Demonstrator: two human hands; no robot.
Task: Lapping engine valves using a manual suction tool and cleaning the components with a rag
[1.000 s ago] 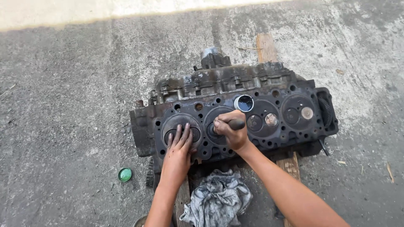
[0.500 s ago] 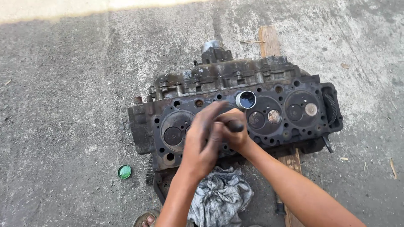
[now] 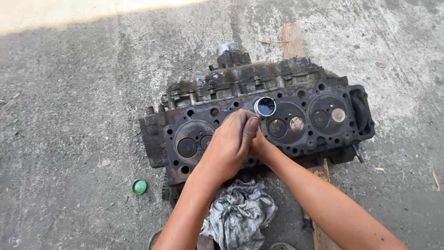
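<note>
Head view shows my left hand (image 3: 229, 146) now laid over my right hand (image 3: 259, 144) above the middle chamber of the cylinder head (image 3: 259, 120) — a second ago it lay flat on the left chamber. Both palms press together; whatever sits between them is hidden, so I cannot tell the grip. Small tin (image 3: 265, 106) rests just above — grinding looks under way.

Concrete floor (image 3: 69, 115) bears cylinder head (image 3: 259, 115), plank (image 3: 293, 39), rag (image 3: 238, 215), green cap (image 3: 139, 186).
</note>
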